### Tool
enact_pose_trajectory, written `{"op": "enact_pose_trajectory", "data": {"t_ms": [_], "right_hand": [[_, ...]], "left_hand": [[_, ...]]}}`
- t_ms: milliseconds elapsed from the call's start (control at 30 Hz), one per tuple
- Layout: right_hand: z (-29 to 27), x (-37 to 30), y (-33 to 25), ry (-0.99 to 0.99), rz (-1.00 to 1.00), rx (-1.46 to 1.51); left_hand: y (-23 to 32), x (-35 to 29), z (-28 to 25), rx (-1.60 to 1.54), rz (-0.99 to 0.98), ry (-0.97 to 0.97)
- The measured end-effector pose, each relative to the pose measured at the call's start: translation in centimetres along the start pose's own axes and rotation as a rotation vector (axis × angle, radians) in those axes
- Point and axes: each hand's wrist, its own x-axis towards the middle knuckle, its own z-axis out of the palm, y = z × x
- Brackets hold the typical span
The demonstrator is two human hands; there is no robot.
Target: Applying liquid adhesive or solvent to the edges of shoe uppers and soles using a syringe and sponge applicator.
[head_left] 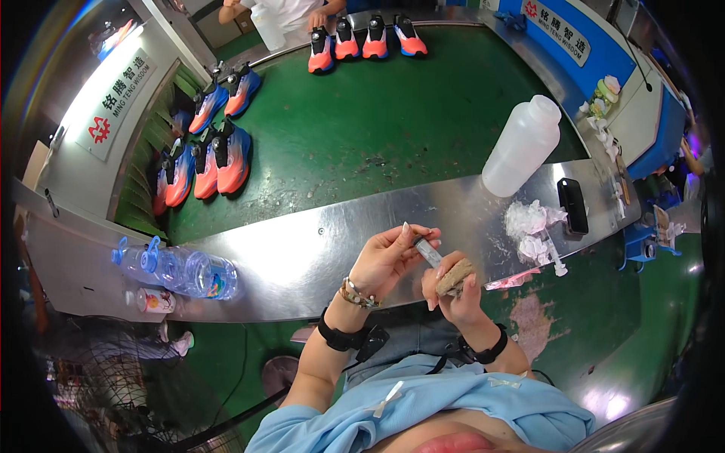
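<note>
Over the near metal edge of the bench, my left hand [385, 263] pinches one end of a small flat grey strip [429, 252] that looks like a blade. The strip slants down toward my right hand [459, 298], which is closed round a rough brown block [455, 278]. The strip's lower end comes close to the right fingers and the block; whether it touches them I cannot tell. Both hands are close together, in front of my body.
Orange and blue shoes [232, 158] stand on the green belt [362, 113] at left and far side. A white bottle [522, 147], crumpled tissue [529, 223] and black phone-like object [573, 207] lie right; clear bottles [210, 275] left. A person [294, 11] works across the belt.
</note>
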Motion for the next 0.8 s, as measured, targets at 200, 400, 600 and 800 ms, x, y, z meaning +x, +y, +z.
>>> {"op": "enact_pose_trajectory", "data": {"t_ms": [200, 400, 600, 800], "right_hand": [[0.0, 0.1, -0.1, 0.013, 0.095, -0.074], [-0.9, 0.2, -2.2, -0.178, 0.013, -0.346], [-3.5, 1.2, -10.4, 0.134, -0.165, -0.633], [-5.7, 7.4, -21.7, 0.371, -0.309, -0.87]], "left_hand": [[-0.3, -0.1, -0.5, 0.009, 0.037, 0.09], [0.5, 0.2, -3.4, -0.057, 0.31, 0.19], [5.5, -4.6, -9.4, 0.561, 0.407, 0.529], [3.6, -9.1, -11.9, 1.039, 0.301, 0.708]]}}
